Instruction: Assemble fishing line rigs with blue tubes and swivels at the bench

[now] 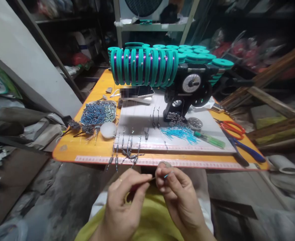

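My left hand [125, 201] is closed in a pinch above my lap, just off the table's front edge. A thin dark strand shows at its fingertips, too small to name. Beside it, my right hand [179, 194] pinches a thin blue piece [168, 174] between thumb and forefinger. The fingertips of both hands nearly meet. Similar blue pieces [181, 133] lie in a loose pile on the white board [137, 117]. Dark weighted fishing rigs [129, 152] hang or lie along the board's near edge, left of centre.
Teal line spools [144, 67] sit on a black stand [177, 107]. Nearby are a tray of small blue parts [95, 112], a white cup [108, 130], a tin of metal bits [195, 123], a green screwdriver [210, 140], red-handled pliers [234, 129], blue-handled pliers [249, 150] and a phone [144, 90].
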{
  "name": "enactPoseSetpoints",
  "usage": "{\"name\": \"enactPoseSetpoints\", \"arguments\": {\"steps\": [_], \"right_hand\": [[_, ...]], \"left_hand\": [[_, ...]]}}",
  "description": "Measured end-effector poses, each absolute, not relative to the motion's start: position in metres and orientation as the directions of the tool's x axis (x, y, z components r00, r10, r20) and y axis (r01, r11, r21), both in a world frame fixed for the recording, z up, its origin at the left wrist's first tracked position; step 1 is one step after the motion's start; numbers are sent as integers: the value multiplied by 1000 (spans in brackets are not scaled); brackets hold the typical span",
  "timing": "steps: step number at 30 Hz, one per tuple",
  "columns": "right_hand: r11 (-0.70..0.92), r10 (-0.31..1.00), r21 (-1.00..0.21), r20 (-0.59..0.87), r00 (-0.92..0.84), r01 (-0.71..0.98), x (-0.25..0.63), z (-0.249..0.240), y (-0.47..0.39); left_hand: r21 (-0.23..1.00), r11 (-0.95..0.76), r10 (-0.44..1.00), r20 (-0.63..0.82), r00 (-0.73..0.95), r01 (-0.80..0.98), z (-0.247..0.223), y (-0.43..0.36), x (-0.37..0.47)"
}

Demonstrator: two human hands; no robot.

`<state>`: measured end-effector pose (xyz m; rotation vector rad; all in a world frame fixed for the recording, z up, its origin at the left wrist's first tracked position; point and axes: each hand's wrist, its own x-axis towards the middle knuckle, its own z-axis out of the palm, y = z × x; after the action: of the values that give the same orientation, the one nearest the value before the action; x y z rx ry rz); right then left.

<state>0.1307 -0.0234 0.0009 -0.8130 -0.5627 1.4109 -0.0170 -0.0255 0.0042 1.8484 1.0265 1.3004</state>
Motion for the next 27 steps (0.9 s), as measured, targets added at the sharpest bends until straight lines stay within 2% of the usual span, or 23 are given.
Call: {"name": "enactPoseSetpoints", "arguments": {"steps": [4, 12, 27], "right_hand": [[-82, 983, -708, -175, 61, -701, 131, 5, -24], [-119, 982, -625, -187, -1, -772, 136, 0, -22], [-94, 988, -679, -154, 15, -728, 138, 1, -22]], "left_hand": [[912, -390, 905, 353, 238, 131, 7, -23, 5], [896, -408, 897, 357, 259, 177, 8, -21, 5], [893, -410, 894, 353, 277, 185, 10, -21, 6]]}}
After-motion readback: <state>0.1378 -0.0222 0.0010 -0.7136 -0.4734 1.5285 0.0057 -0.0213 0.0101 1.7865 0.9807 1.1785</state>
